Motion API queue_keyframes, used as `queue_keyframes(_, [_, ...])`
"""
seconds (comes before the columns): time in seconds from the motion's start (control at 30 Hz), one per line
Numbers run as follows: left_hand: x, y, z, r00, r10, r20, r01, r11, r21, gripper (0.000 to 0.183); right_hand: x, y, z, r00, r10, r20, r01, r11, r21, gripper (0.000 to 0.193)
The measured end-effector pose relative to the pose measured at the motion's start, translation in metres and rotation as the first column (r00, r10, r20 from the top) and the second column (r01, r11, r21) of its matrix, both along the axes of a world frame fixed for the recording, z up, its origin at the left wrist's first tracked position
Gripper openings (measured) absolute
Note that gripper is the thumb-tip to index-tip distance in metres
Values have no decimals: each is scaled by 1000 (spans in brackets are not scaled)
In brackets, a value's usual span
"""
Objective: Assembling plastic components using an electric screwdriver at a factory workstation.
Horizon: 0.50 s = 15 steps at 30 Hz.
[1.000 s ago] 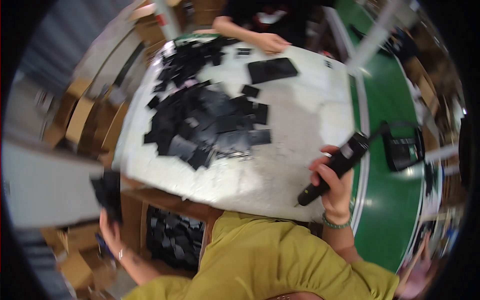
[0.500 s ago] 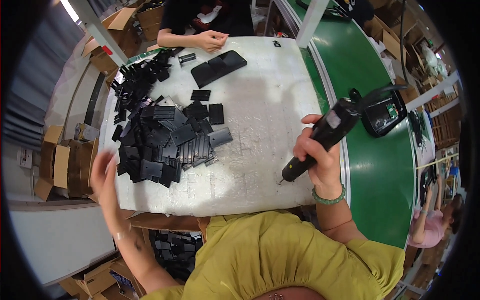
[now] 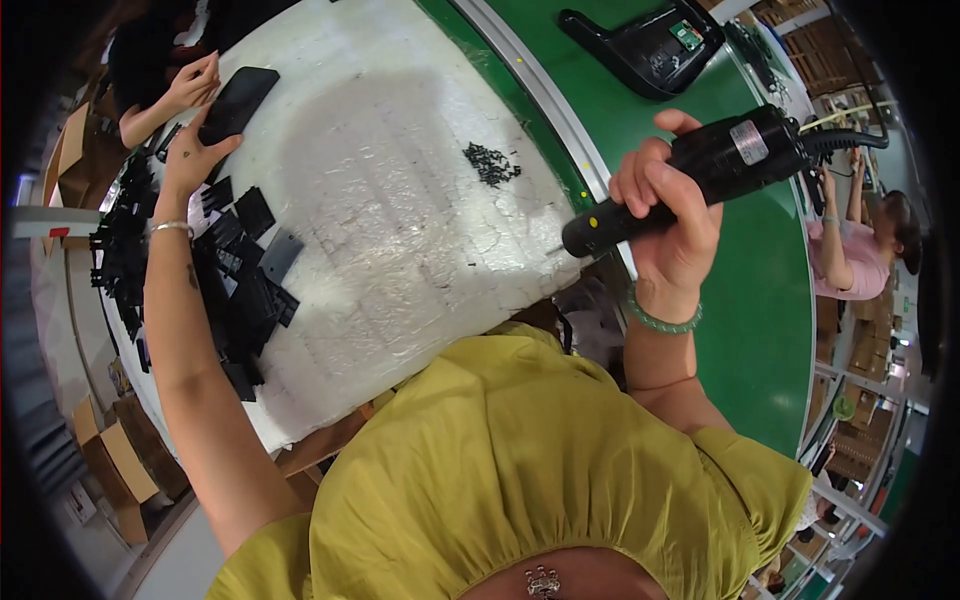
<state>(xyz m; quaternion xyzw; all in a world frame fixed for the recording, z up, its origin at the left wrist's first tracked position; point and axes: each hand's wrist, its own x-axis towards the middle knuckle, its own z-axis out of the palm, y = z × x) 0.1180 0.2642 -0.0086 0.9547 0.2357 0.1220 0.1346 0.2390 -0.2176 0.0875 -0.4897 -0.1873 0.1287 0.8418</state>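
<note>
My left hand (image 3: pixel 190 158) reaches far out over the left of the table. Its thumb is spread from the fingers at the near end of a long black plastic panel (image 3: pixel 240 102); whether it grips the panel is hard to see. Beneath and beside that forearm lies a heap of flat black plastic plates (image 3: pixel 235 265). My right hand (image 3: pixel 672 205) is wrapped round a black corded electric screwdriver (image 3: pixel 735 155). Its bit points left over the table's right edge. Small dark screws (image 3: pixel 490 163) form a loose pile on the white wrapped tabletop (image 3: pixel 400 240).
Across the table, another person's hand (image 3: pixel 192 84) is close to the panel. A green conveyor belt (image 3: pixel 750 330) runs along the right, carrying a black housing (image 3: pixel 660 50) with a small circuit board. Cardboard boxes (image 3: pixel 125 460) stand at the left.
My view has swung right. My left hand has moved from beside the plate heap out to the black panel. The screwdriver stays in my right hand, now tilted flatter.
</note>
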Motion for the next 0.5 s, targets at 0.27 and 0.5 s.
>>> queue_keyframes(0.27, [-15,-182,69,973,-175,153,187,980,-65,71,50,36,-30,938,-237,252,216,970,109,30])
queue_keyframes(0.5, [-69,-274,55,962,-224,-158,136,890,-434,77,62,53,-40,956,-210,205,194,976,95,29])
